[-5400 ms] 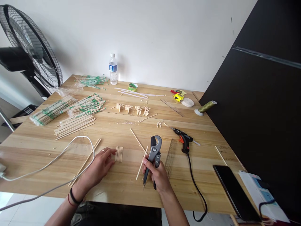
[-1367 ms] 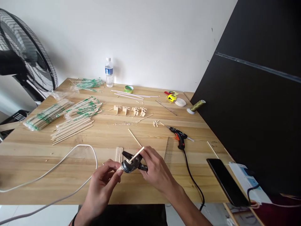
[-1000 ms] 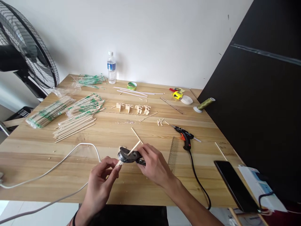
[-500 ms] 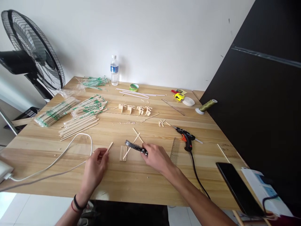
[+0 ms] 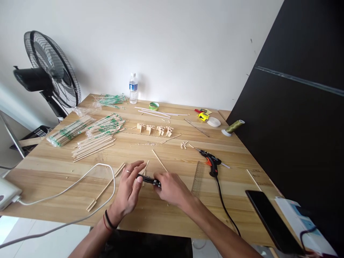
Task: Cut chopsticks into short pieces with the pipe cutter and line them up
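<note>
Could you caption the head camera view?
Right hand grips a dark metal cutter beside a black glue gun.

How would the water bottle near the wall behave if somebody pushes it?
The bottle would probably tip if pushed near its cap, since it stands upright and is tall and narrow. Its clear, thin-looking plastic would likely flex a little under fingers. If it fell, its round body might roll on the flat table.
</note>
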Available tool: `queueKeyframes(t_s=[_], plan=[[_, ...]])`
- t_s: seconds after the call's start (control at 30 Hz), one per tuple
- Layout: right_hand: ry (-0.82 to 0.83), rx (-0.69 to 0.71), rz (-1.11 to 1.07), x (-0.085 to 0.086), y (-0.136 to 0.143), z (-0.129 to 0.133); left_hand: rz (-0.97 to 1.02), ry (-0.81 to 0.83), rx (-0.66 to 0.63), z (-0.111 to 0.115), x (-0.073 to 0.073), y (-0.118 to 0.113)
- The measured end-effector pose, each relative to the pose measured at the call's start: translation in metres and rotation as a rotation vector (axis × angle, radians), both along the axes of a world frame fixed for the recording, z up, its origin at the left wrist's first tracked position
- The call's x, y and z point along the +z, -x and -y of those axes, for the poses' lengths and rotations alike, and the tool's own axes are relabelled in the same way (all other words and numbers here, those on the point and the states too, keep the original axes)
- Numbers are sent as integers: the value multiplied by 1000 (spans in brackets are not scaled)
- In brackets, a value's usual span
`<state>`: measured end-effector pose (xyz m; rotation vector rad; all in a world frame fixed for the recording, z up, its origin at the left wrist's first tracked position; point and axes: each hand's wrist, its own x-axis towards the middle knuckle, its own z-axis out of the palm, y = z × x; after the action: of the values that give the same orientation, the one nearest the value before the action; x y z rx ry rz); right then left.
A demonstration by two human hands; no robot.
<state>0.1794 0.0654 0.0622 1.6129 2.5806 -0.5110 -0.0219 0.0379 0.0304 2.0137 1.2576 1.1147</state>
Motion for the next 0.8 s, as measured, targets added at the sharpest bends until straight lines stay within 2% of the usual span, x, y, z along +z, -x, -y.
queueKeyframes(t_s=[0.17, 0.4, 0.6, 0.8], plan=[[-7, -26, -5, 5, 6, 5, 26, -15, -6, -4, -4, -3], [-20, -45, 14, 6, 15, 6, 9, -16, 65, -7, -8, -1], [7, -40, 50, 5, 19, 3, -28, 20, -45, -11, -4, 10], [45, -26, 83, -1, 26, -1, -57, -31, 5, -11, -12, 13]])
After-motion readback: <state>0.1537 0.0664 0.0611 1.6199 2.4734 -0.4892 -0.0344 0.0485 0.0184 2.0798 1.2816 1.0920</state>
